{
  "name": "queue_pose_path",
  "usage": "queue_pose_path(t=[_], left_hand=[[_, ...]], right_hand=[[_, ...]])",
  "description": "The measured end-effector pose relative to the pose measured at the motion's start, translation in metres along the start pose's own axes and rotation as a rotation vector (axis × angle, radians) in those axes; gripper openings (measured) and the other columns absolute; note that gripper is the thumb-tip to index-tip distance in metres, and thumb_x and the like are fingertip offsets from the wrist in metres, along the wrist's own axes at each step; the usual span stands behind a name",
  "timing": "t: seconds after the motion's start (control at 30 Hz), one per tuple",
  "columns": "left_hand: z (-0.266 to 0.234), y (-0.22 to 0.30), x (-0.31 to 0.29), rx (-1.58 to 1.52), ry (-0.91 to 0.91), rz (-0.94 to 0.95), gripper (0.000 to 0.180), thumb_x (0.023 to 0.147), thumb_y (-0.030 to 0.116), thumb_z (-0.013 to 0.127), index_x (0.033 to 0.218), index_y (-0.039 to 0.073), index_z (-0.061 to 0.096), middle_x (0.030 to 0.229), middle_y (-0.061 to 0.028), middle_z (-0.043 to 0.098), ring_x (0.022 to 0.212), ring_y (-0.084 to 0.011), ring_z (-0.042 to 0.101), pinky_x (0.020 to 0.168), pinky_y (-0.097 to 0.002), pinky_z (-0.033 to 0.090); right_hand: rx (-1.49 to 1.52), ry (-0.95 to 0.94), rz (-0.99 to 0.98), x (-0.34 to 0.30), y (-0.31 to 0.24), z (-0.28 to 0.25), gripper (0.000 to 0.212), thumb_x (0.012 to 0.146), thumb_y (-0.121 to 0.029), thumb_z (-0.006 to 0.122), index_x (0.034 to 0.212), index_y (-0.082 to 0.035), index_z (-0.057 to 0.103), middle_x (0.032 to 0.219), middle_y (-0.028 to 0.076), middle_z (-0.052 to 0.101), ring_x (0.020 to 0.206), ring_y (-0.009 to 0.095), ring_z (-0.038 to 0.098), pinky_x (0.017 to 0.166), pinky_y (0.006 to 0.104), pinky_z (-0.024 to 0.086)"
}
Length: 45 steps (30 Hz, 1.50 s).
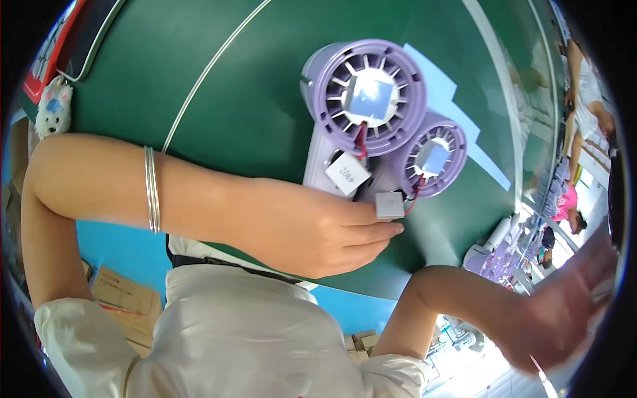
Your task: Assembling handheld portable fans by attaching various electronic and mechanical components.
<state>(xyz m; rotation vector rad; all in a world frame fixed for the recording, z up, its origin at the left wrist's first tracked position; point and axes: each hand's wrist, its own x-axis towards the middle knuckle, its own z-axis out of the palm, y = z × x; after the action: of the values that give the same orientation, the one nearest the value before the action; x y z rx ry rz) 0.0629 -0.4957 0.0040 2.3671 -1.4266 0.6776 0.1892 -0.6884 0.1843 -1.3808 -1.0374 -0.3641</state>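
Note:
My left hand [332, 233] reaches in from the left, fingers closed together over the lower ends of two purple handheld fan bodies, which it appears to grip. The larger round fan head [371, 97] and the smaller-looking one [432, 158] face up, each with a light blue square on its white hub. Red wires run from the hubs to a white square piece [348, 174] and a grey square piece [389, 205]; the grey one touches my index finger. My right hand [554, 325] is raised at the far right, blurred, its fingers unclear.
Light blue angular strips [448, 99] lie beyond the fans on the green table [232, 86]. A pale cable [206, 73] crosses the table. A small white plush toy [54, 109] sits at the left edge. More purple parts [491, 259] stand at right; other people are beyond.

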Motion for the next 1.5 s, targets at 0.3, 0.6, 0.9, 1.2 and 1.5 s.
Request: queue_pose_path(t=[0.3, 0.6, 0.9, 1.2, 1.5], left_hand=[[0.002, 0.001, -0.002, -0.028, 0.106, -0.078, 0.034, 0.085, 0.024, 0.057, 0.104, -0.003, 0.066, 0.12, -0.0161, 0.067, 0.113, -0.0224, 0.062, 0.096, -0.0311, 0.044], [-0.003, 0.002, -0.003, -0.044, -0.022, -0.063, 0.038, 0.09, 0.023, 0.052, 0.119, 0.002, 0.065, 0.124, -0.0111, 0.066, 0.118, -0.0197, 0.061, 0.098, -0.0315, 0.046], [0.008, 0.004, -0.002, -0.062, 0.146, -0.089, 0.037, 0.085, 0.024, 0.056, 0.106, -0.005, 0.066, 0.123, -0.0178, 0.066, 0.122, -0.0273, 0.059, 0.114, -0.0383, 0.037], [0.003, 0.0, -0.001, -0.008, 0.031, -0.041, 0.035, 0.09, 0.023, 0.051, 0.112, -0.001, 0.065, 0.127, -0.0168, 0.063, 0.123, -0.0261, 0.058, 0.114, -0.0393, 0.039], [0.003, 0.002, -0.003, -0.007, 0.047, -0.056, 0.035, 0.09, 0.024, 0.052, 0.111, 0.0, 0.065, 0.126, -0.0167, 0.063, 0.122, -0.0258, 0.058, 0.113, -0.0394, 0.04]], right_hand=[[-0.645, -0.701, 0.183, -0.075, 0.03, 0.055, 0.036, 0.049, -0.01, 0.071, 0.084, -0.011, 0.079, 0.088, 0.003, 0.06, 0.081, 0.022, 0.056, 0.075, 0.042, 0.044], [-0.721, -0.852, 0.144, -0.077, 0.036, 0.054, 0.028, 0.053, -0.01, 0.073, 0.08, -0.007, 0.076, 0.088, 0.004, 0.058, 0.084, 0.024, 0.058, 0.088, 0.0478, 0.044], [-0.325, -0.58, 0.256, -0.079, 0.052, 0.043, 0.027, 0.06, -0.002, 0.08, 0.085, 0.001, 0.068, 0.084, 0.012, 0.067, 0.079, 0.027, 0.064, 0.081, 0.046, 0.049], [-0.424, -0.458, 0.238, -0.085, 0.061, 0.036, 0.037, 0.066, 0.006, 0.081, 0.1, 0.008, 0.068, 0.092, 0.016, 0.071, 0.082, 0.028, 0.065, 0.081, 0.0422, 0.051], [-0.64, -0.471, 0.047, -0.083, 0.063, 0.044, 0.039, 0.062, 0.003, 0.083, 0.098, 0.002, 0.07, 0.091, 0.011, 0.071, 0.085, 0.029, 0.066, 0.084, 0.0449, 0.049]])
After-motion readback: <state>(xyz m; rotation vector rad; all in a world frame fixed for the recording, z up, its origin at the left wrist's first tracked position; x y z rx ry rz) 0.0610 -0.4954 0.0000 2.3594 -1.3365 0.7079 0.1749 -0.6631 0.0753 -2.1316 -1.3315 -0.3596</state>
